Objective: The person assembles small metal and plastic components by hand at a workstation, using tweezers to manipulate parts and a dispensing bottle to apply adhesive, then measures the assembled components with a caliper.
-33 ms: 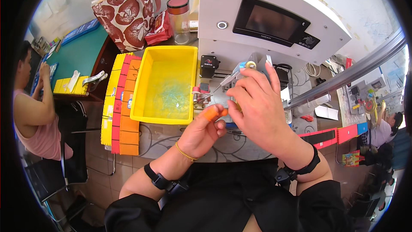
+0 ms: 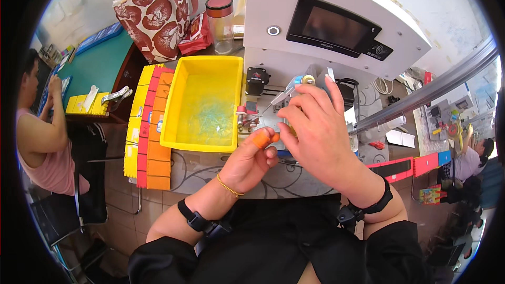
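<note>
The right hand (image 2: 315, 131) is pinching its fingers together at the machine's small clamp (image 2: 247, 118), while the left hand (image 2: 250, 160), fingers curled shut with an orange fingertip cot (image 2: 261, 138), is sitting just below.

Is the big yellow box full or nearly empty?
Nearly empty. The yellow box has only a thin scatter of small bluish-green bits on its floor, and most of its bare bottom and inner walls show.

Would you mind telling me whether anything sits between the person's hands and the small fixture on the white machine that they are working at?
Nothing visible does. The right hand is already at the fixture, its fingers pinching something small there. The left hand, with an orange cot on one fingertip, is just below it. The yellow tray stands off to the left.
</note>
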A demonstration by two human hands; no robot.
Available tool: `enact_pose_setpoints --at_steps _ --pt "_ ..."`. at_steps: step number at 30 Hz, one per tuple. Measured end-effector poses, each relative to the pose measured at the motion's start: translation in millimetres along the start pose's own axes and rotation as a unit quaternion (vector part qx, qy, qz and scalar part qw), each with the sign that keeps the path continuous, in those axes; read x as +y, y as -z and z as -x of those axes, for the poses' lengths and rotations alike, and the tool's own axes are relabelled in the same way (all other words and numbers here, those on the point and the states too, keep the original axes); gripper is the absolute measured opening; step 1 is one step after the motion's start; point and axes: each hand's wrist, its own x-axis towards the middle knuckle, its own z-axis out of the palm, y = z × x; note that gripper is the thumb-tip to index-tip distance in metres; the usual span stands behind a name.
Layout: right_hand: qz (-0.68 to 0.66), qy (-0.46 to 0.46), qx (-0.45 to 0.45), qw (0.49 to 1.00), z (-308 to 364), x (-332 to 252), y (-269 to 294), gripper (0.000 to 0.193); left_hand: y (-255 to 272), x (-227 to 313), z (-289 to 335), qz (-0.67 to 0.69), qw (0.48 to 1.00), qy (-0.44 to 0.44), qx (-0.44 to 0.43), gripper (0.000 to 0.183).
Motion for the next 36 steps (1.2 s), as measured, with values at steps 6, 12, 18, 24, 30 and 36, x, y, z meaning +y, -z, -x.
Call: enact_pose_setpoints --at_steps 6,12,18,24,30,36 --pt "0.012 0.035 -0.004 0.999 -16 7 0 0.016 -1 -2 -24 0.034 0.999 0.010 -0.031 0.016" --pt "0.033 0.062 -0.079 0.994 -22 7 1 0.025 -17 -2 -33 -0.020 0.999 0.003 -0.037 0.014" --pt "0.046 0.074 -0.103 0.991 -26 7 2 0.027 -21 -3 -34 -0.070 0.997 -0.015 0.016 0.014" --pt "0.049 0.084 -0.039 0.995 -21 11 -4 0.013 -20 5 -24 -0.139 0.990 -0.023 0.006 0.020" --pt "0.023 0.078 -0.002 0.997 -3 -1 -4 0.012 -24 20 6 -0.097 0.995 0.016 0.035 0.028" --pt "0.062 0.093 0.050 0.993 5 -5 -11 0.009 -36 13 2 -0.061 0.993 -0.008 0.103 0.025"
